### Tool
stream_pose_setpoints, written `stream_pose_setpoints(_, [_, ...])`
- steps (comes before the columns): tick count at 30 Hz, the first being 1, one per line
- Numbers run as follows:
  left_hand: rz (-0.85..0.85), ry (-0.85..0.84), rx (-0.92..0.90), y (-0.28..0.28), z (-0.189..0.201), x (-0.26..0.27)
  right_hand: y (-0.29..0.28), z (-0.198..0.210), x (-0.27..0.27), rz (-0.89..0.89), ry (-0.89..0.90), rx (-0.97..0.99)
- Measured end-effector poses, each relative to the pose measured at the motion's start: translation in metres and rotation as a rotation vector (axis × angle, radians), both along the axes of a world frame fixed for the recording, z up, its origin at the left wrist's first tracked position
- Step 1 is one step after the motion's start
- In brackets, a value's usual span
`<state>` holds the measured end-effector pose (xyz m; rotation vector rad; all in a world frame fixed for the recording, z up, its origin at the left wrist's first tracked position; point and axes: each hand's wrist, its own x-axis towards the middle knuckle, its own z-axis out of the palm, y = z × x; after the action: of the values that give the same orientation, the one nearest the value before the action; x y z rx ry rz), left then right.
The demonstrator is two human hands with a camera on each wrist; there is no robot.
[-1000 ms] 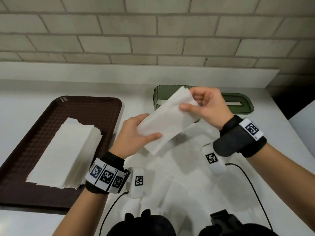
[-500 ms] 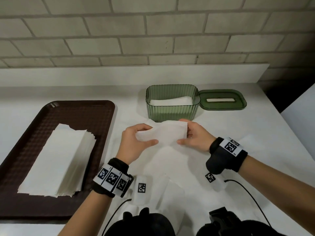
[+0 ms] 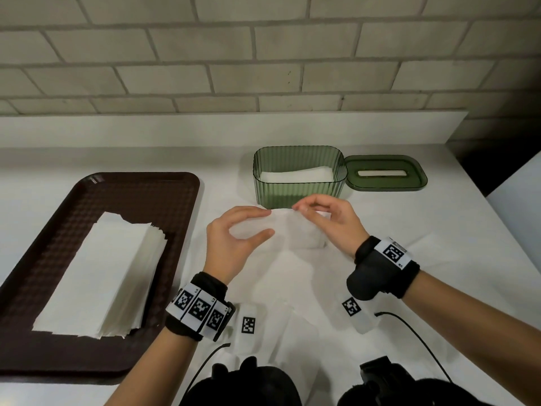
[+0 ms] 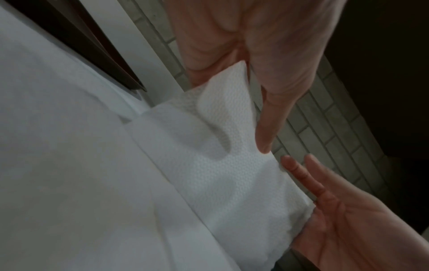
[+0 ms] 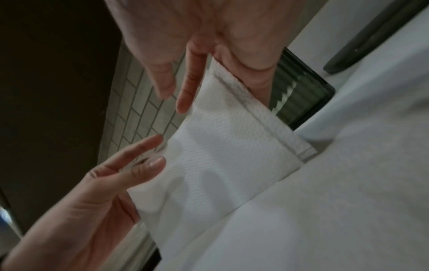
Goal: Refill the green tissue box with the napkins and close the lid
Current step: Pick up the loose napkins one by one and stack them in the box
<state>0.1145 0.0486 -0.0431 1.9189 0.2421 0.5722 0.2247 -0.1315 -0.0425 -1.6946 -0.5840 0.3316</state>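
The green tissue box [image 3: 298, 197] stands uncovered at the back of the table, with white napkins [image 3: 295, 174] lying inside. Its green lid [image 3: 386, 186] lies flat just right of it. In front of the box, low over the table, both hands hold one folded white napkin [image 3: 295, 232] level between them. My left hand [image 3: 268, 223] holds the napkin's left end between thumb and curved fingers. My right hand [image 3: 303, 210] pinches the right end. The wrist views show the napkin [image 4: 220, 174] [image 5: 220, 155] stretched between the two hands, with the box [image 5: 299, 102] just behind it.
A brown tray [image 3: 131, 200] at the left holds a tall stack of folded napkins [image 3: 102, 273]. White sheets [image 3: 292, 288] lie spread on the table under my hands. A brick wall and a ledge run behind the box. The table's edge falls away at the right.
The napkin was held up, tilted, in front of the box a second ago. Both hands have since brought it down and level, close to the table before the box.
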Motion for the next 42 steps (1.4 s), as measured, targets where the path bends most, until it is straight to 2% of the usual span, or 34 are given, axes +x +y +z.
stream_pose_setpoints(8, [0.005,-0.003,-0.088,-0.004,0.004,-0.001,0.005,-0.006,-0.002,-0.067,0.195,0.079])
stream_pose_setpoints(11, [0.009,0.001,-0.117,-0.005,0.003,0.001,0.010,-0.006,-0.007,-0.069,0.188,0.064])
stream_pose_setpoints(15, [0.052,-0.002,-0.061,0.001,0.000,0.001,0.010,-0.001,-0.007,-0.111,0.190,0.092])
stream_pose_setpoints(20, [0.026,0.028,-0.106,0.001,-0.006,0.005,0.008,-0.009,-0.009,-0.001,0.049,-0.076])
stream_pose_setpoints(23, [-0.005,0.049,-0.085,0.000,-0.012,0.007,0.007,-0.010,-0.009,0.078,-0.007,-0.096])
stream_pose_setpoints(27, [-0.020,0.112,0.048,0.013,-0.017,0.000,-0.006,-0.009,0.000,0.068,-0.131,-0.215])
stream_pose_setpoints(31, [-0.021,0.112,0.087,0.024,-0.018,-0.006,-0.017,-0.008,0.009,0.046,-0.244,-0.300])
stream_pose_setpoints(36, [-0.036,0.053,0.035,0.020,-0.009,-0.008,-0.023,-0.001,0.011,0.074,-0.128,-0.148])
stream_pose_setpoints(39, [-0.049,0.060,-0.043,0.009,-0.017,-0.003,-0.014,-0.013,0.003,0.126,-0.045,-0.157])
stream_pose_setpoints(42, [-0.018,0.061,-0.050,0.001,-0.020,0.004,-0.001,-0.022,-0.002,0.079,-0.027,-0.153])
